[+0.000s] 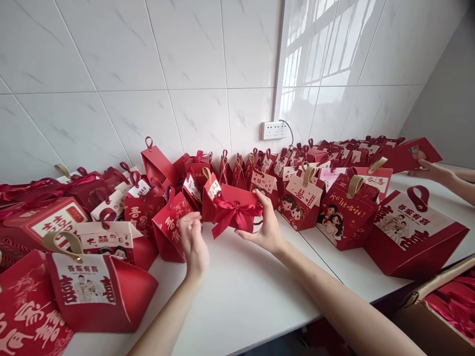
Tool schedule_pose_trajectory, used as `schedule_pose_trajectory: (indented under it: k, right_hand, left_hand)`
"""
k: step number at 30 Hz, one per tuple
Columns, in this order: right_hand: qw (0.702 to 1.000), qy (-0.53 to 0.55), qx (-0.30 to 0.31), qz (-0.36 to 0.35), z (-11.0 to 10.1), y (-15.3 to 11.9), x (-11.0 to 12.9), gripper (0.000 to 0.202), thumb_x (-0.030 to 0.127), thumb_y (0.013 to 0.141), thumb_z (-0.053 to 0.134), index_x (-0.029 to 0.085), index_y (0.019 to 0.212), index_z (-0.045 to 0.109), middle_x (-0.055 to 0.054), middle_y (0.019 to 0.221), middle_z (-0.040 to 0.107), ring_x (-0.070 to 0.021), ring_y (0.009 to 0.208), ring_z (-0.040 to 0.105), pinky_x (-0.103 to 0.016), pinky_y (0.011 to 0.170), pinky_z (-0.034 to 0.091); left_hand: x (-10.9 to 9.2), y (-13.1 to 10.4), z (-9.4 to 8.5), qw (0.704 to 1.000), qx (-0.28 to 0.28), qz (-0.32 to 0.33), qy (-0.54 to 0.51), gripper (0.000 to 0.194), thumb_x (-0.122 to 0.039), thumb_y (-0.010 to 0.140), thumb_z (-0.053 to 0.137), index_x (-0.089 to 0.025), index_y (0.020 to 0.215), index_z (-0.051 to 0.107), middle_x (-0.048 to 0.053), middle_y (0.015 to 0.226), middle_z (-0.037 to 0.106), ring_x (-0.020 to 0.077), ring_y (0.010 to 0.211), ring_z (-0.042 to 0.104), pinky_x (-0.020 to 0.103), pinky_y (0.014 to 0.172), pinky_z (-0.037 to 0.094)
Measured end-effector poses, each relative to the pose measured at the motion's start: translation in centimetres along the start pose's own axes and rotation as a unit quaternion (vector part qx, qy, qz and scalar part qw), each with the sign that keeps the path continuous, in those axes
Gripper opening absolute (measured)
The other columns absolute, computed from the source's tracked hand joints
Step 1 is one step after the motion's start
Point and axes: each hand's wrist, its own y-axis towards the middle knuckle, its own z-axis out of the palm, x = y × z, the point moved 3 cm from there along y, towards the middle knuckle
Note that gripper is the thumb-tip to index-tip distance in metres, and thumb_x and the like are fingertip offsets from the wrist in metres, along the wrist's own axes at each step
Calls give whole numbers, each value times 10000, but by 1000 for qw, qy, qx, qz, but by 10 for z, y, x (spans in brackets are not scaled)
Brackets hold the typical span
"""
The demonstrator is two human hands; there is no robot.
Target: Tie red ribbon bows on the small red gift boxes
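Note:
A small red box with a satin bow [236, 211] is in my right hand [265, 225], which grips its right end between thumb and fingers, just above the white table [237, 296]. My left hand [194, 242] is raised left of the bow, its fingers loosely curled and apart from the thumb, with nothing seen in it. Close behind my left hand stands a red gift box with a ribbon loop [171, 225]. Right of my right hand is a box with a cartoon couple [300, 202].
Many red gift boxes with loops line the tiled wall [196, 113]. A large box [102, 291] stands front left, another [415, 237] at right. A power strip [274, 130] is on the wall. Another person's hand [432, 170] holds a red box [411, 154]. A cardboard carton [426, 316] sits lower right.

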Motion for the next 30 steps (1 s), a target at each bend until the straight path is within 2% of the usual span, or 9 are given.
schedule_pose_trajectory:
  k: [4, 7, 9, 11, 14, 16, 18, 20, 30]
  right_hand:
    - [1000, -17, 20, -11, 0, 0, 0, 983, 441, 673, 747, 289, 1443, 154, -148, 1355, 345, -332, 1288, 382, -511, 992, 451]
    - [999, -14, 43, -28, 1, 0, 1, 976, 439, 680, 742, 298, 1444, 151, -146, 1359, 344, -331, 1276, 395, -516, 996, 447]
    - [997, -11, 58, -44, 2, 0, 2, 974, 449, 683, 738, 292, 1444, 152, -150, 1364, 343, -331, 1276, 395, -522, 1007, 434]
    - [996, -6, 64, -55, 3, 0, 2, 978, 464, 680, 738, 280, 1443, 156, -158, 1367, 344, -332, 1279, 390, -521, 1014, 425]
    - [996, 1, 59, -62, 3, 0, 2, 974, 486, 678, 735, 263, 1439, 170, -168, 1358, 354, -331, 1273, 396, -517, 1010, 426]
    - [996, 9, 51, -66, 3, 0, 3, 969, 501, 676, 732, 260, 1434, 179, -167, 1352, 362, -329, 1263, 405, -516, 1007, 428]
    - [996, 18, 44, -69, 2, 0, 3, 972, 518, 668, 733, 264, 1429, 185, -162, 1352, 366, -327, 1262, 407, -516, 1011, 426]
    - [997, 24, 36, -71, 2, 0, 4, 976, 534, 658, 735, 267, 1425, 191, -157, 1350, 371, -328, 1264, 405, -517, 1014, 423]
    - [996, 19, 25, -88, 1, 0, 4, 941, 557, 687, 700, 266, 1417, 184, -156, 1345, 382, -327, 1265, 409, -535, 1015, 420]
  left_hand:
    - [-2, -2, 4, 998, 48, 26, 21, 336, -492, 821, 501, -206, 981, 572, 64, 1021, 596, 183, 929, 563, 315, 833, 443]
    - [-4, -2, 6, 995, 84, 52, 35, 377, -477, 808, 561, -210, 1074, 570, 76, 1061, 589, 174, 933, 581, 294, 811, 475]
    - [-6, -3, 6, 991, 87, 92, 44, 315, -433, 815, 583, -203, 1030, 589, 68, 1005, 586, 159, 890, 592, 279, 777, 492]
    - [-12, -4, 5, 981, 74, 165, 64, 181, -352, 828, 595, -195, 919, 605, 45, 923, 569, 132, 819, 586, 245, 702, 495]
    - [-24, -12, 4, 937, 86, 322, 101, 31, -208, 812, 628, -193, 826, 604, 20, 870, 518, 107, 778, 553, 212, 638, 480]
    - [-31, -20, 6, 892, 125, 418, 115, 81, -148, 785, 651, -201, 833, 614, 19, 881, 484, 115, 807, 534, 233, 678, 490]
    - [-34, -27, 8, 858, 155, 475, 118, 122, -120, 770, 661, -207, 843, 618, 20, 884, 452, 131, 832, 513, 275, 726, 496]
    - [-36, -30, 8, 846, 160, 495, 115, 134, -106, 765, 660, -206, 840, 613, 18, 871, 429, 140, 833, 495, 307, 747, 494]
    - [-41, -30, 7, 846, 154, 500, 99, 119, -113, 766, 662, -196, 802, 584, 16, 859, 428, 139, 819, 483, 315, 764, 488]
